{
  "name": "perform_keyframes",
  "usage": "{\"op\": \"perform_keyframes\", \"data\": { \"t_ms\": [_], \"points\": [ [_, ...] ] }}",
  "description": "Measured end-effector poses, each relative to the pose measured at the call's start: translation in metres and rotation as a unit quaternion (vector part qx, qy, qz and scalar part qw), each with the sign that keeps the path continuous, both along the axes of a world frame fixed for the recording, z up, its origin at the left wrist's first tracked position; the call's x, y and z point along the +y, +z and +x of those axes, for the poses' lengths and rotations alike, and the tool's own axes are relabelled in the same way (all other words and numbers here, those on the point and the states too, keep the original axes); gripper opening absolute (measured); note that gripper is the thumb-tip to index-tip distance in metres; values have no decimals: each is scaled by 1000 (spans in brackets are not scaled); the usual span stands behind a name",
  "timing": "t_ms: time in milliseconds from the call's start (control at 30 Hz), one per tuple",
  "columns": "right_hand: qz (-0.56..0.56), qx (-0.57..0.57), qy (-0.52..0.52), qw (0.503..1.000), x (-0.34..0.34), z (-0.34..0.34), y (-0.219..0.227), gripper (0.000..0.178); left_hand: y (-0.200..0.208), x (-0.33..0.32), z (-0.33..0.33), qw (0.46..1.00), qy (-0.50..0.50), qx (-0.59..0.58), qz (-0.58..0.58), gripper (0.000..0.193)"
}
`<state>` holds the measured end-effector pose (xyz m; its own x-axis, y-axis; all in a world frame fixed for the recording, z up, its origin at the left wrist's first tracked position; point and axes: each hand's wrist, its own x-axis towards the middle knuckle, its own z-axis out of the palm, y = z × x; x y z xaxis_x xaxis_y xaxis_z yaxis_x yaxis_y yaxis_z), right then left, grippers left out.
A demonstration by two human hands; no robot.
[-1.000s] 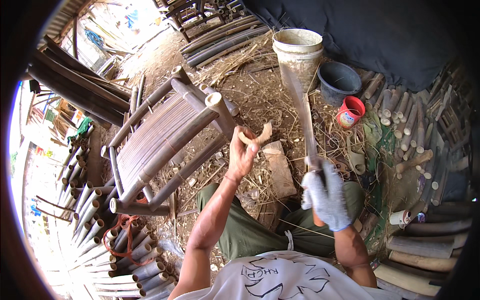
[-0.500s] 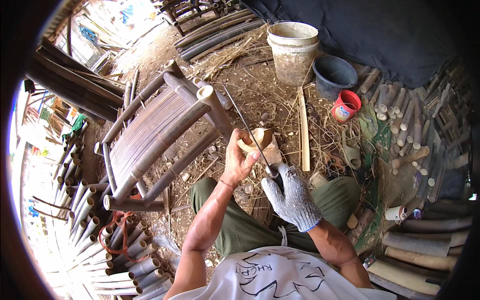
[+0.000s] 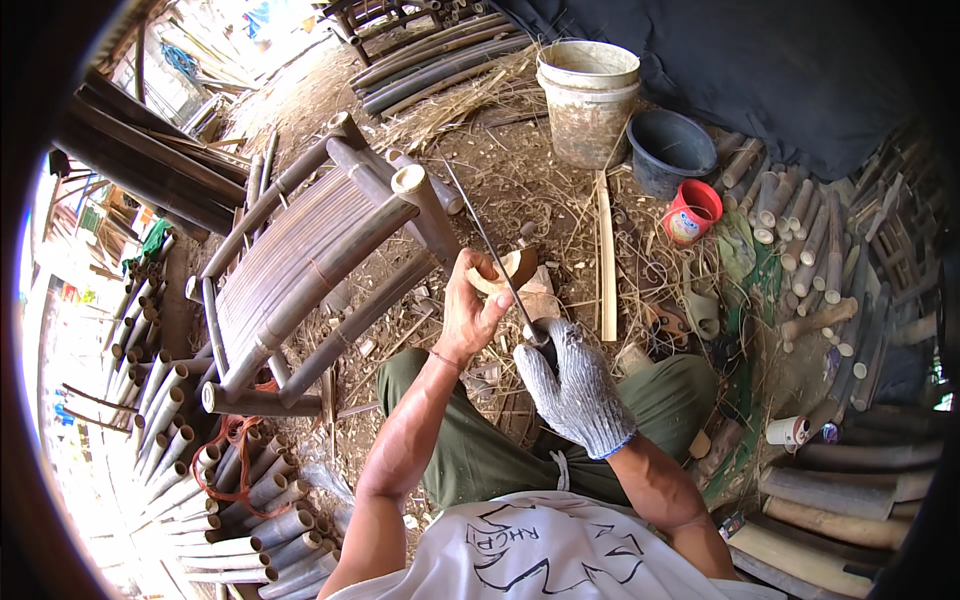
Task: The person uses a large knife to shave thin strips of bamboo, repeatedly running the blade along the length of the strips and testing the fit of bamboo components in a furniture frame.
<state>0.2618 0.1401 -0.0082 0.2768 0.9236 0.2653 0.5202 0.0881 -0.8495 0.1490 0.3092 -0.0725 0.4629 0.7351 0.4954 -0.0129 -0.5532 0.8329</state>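
Observation:
My bare left hand (image 3: 470,308) is closed around a short, curved piece of bamboo (image 3: 519,266), pale on its cut face. In my right hand (image 3: 578,388), which wears a grey knitted glove, is the handle of a long, thin-bladed knife (image 3: 478,222). Its blade slants up and to the left, crossing close against the bamboo piece by my left fingers. Whether the edge touches the bamboo, I cannot tell. Just beyond, a pale wooden block (image 3: 541,303) stands on the ground, partly hidden by my hands. A bamboo chair (image 3: 310,235) lies tipped to the left of them.
A dirty white bucket (image 3: 588,110), a dark basin (image 3: 668,150) and a red container (image 3: 692,212) stand at the far right. A split bamboo strip (image 3: 607,260) lies among shavings. Bamboo poles (image 3: 285,530) are stacked at the left; more cut lengths (image 3: 830,240) lie right.
The bamboo piece has turned in my left hand, showing more of its darker side. My gloved hand and the knife handle have shifted slightly left and nearer to me.

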Motion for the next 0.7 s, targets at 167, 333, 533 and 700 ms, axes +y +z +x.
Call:
{"op": "perform_keyframes", "data": {
  "t_ms": [167,333,533,700],
  "points": [
    [-10,8,5,1000,0,0,2,28,-4,2,-1,1000,1,-4,16,66],
    [7,-13,-5,1000,3,-1,0,28,-2,3,-1,1000,4,11,10,68],
    [0,18,-4,1000,19,4,-1,30,27,8,-6,996,64,26,60,85],
    [-7,1,27,1000,19,1,13,32,149,23,-27,917,193,-60,344,89]
  ]
}}
